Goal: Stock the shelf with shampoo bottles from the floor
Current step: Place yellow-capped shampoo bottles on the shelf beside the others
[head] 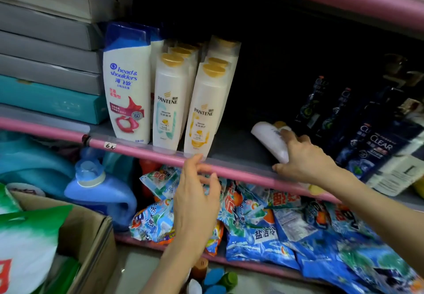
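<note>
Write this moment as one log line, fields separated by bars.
phase: shelving | right hand: holds lying white shampoo bottle on grey shelf board | left hand: open, empty, before pink shelf rail

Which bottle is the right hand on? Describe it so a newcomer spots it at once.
Find the pink-edged shelf holding shampoo. In its gap between the upright Pantene bottles and the dark Clear packs, under the right hand, is a white bottle. It alone lies on its side.
</note>
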